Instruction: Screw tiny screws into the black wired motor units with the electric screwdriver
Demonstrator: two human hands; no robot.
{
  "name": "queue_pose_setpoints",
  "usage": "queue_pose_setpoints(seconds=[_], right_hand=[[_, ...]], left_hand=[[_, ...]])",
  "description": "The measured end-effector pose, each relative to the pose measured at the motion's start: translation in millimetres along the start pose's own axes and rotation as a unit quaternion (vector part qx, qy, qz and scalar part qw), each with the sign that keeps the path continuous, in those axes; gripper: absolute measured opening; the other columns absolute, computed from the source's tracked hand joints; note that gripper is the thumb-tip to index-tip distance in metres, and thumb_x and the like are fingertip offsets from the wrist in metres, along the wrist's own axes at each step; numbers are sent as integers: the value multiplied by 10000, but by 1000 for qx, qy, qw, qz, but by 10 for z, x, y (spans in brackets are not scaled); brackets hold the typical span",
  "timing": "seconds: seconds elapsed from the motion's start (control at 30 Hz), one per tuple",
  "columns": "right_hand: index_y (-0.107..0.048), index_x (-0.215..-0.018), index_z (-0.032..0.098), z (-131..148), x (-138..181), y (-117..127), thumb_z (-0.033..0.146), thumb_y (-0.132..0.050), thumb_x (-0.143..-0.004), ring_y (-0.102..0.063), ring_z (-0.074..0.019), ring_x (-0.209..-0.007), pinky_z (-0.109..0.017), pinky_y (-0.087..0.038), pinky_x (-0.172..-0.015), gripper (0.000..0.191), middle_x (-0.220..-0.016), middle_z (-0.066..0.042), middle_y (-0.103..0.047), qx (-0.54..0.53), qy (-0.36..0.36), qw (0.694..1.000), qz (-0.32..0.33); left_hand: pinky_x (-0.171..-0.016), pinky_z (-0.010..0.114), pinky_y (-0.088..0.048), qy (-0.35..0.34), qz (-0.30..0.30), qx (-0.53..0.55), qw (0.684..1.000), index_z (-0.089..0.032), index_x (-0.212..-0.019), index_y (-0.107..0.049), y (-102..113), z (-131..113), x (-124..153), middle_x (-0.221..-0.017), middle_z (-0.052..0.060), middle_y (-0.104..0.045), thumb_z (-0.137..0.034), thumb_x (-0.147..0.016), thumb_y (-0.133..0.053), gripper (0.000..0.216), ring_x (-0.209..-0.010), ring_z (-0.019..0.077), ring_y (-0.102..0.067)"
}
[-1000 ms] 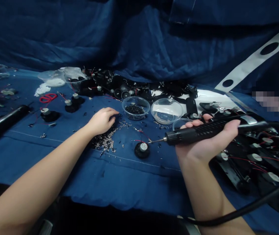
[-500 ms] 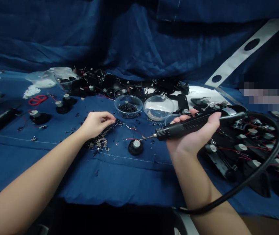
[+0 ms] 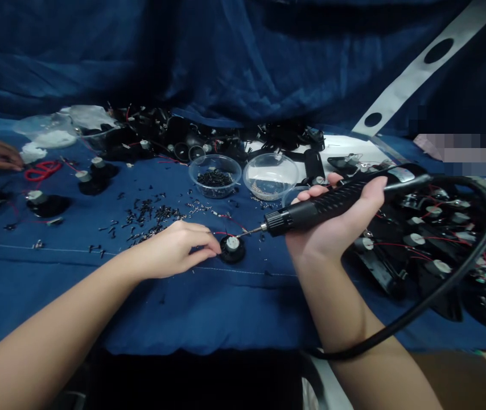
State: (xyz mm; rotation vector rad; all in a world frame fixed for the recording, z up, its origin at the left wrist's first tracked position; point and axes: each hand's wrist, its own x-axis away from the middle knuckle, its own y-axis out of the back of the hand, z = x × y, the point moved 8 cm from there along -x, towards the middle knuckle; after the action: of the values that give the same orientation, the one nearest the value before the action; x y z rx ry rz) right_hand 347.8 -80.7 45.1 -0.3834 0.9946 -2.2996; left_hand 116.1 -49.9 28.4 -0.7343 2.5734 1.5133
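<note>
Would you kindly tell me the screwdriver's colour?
The screwdriver is mostly black, seen best in the head view.

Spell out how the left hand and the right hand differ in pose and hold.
The left hand is turned back-up, while the right hand lies palm-up. The right hand grips a black corded driver; the left hand has its thumb and fingertips close together beside a white-topped round black part, though whether it pinches anything is unclear. Both hands are bare, and the driver's bit points toward that same part.
</note>
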Motion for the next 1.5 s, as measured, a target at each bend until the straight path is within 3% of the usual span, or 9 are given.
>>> queue_pose_setpoints(seconds=[0.1, 0.17, 0.43, 0.57, 0.8, 1.13, 1.3, 1.5], right_hand=[[-634, -851, 216, 9, 14, -9, 782, -561, -889, -564, -75, -493, -177, -514, -470, 571, -603, 63, -552, 0, 3, 1000, 2], [-637, -850, 220, 10, 21, -9, 788, -566, -883, -570, -81, -498, -183, -510, -461, 573, -604, 61, -554, 5, 1, 1000, 2], [-638, -852, 214, 21, 11, -11, 786, -534, -893, -574, -77, -488, -185, -512, -478, 582, -590, 66, -553, 1, 5, 1000, 1], [-634, -866, 218, 45, 12, -10, 804, -522, -888, -583, -86, -495, -200, -525, -488, 597, -594, 66, -535, 5, 12, 1000, -1], [-626, -879, 229, 41, 29, -26, 813, -500, -899, -581, -93, -509, -211, -529, -491, 597, -611, 61, -532, 11, 10, 1000, 15], [-638, -888, 219, 49, 47, -44, 768, -553, -890, -600, -86, -491, -194, -505, -464, 556, -594, 62, -574, 11, 17, 999, 24], [-635, -894, 221, 47, 31, -33, 748, -495, -927, -600, -83, -500, -195, -519, -475, 546, -607, 59, -560, 15, 20, 999, 32], [-618, -890, 233, 65, 15, -34, 762, -457, -936, -592, -84, -501, -199, -525, -469, 555, -625, 65, -519, 29, 31, 999, 31]], left_hand=[[-948, 301, -603, -60, -53, -35, 996, -197, -1018, -742, 1, -2, -3, -1092, 65, -807, -169, -1047, -612, 136, -1047, 182, -763], [-981, 316, -606, -82, -54, -41, 994, -196, -1048, -727, -24, 8, 6, -1135, 72, -804, -161, -1053, -600, 132, -1100, 189, -759], [-782, 257, -582, -23, 12, -25, 999, -205, -1051, -734, -14, -66, 32, -954, 26, -800, -201, -1074, -568, 168, -837, 145, -757], [-907, 289, -572, -25, 20, 14, 999, -229, -1022, -747, 10, -51, 32, -1027, 16, -813, -221, -1062, -611, 142, -970, 162, -748], [-966, 334, -556, -50, 18, -74, 996, -215, -1015, -741, -85, -111, 15, -986, 20, -805, -212, -1078, -562, 189, -961, 184, -733], [-904, 370, -565, -77, 36, -185, 979, -211, -981, -737, -190, -200, 31, -957, 28, -792, -214, -1075, -534, 224, -955, 222, -748], [-943, 347, -569, -52, 46, -117, 991, -220, -1075, -757, -134, -109, 47, -1015, 22, -805, -207, -1049, -602, 158, -964, 195, -757], [-905, 317, -573, -12, 23, -56, 998, -227, -1025, -773, 17, -15, 41, -1062, 36, -802, -255, -1006, -671, 107, -974, 188, -740]])
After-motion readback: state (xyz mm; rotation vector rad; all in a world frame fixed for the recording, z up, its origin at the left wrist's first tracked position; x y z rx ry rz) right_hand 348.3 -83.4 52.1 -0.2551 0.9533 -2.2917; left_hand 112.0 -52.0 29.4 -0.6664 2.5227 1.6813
